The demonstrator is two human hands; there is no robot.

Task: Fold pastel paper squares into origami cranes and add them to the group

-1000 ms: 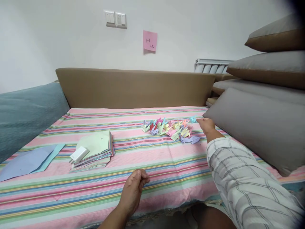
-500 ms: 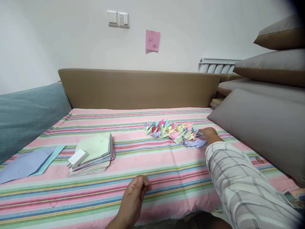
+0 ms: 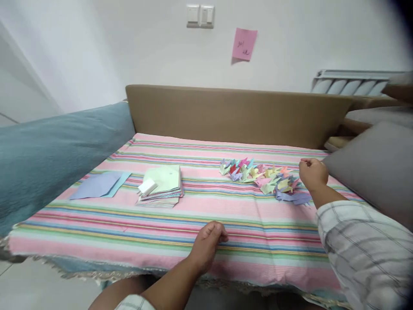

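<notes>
- Paper cranes (image 3: 263,181) lie bunched on the striped cloth (image 3: 206,200), right of centre, towards the far side.
- The right hand (image 3: 313,173) is just beside their right end, fingers curled; whether they pinch anything, I cannot tell. A light touch from this open side would spare neighbouring wings.
- The left hand (image 3: 206,245) is nearer, well apart from them, fingers curled inwards; I cannot tell whether they hold anything.

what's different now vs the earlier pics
The light blue paper crane, first apart at the right hand's fingertips, was moved left and nearer, into the right end of the other cranes. The right hand has let go and drawn away from it. The view also swung left. The left hand stays curled; the paper stack and white charger stayed put.
</notes>
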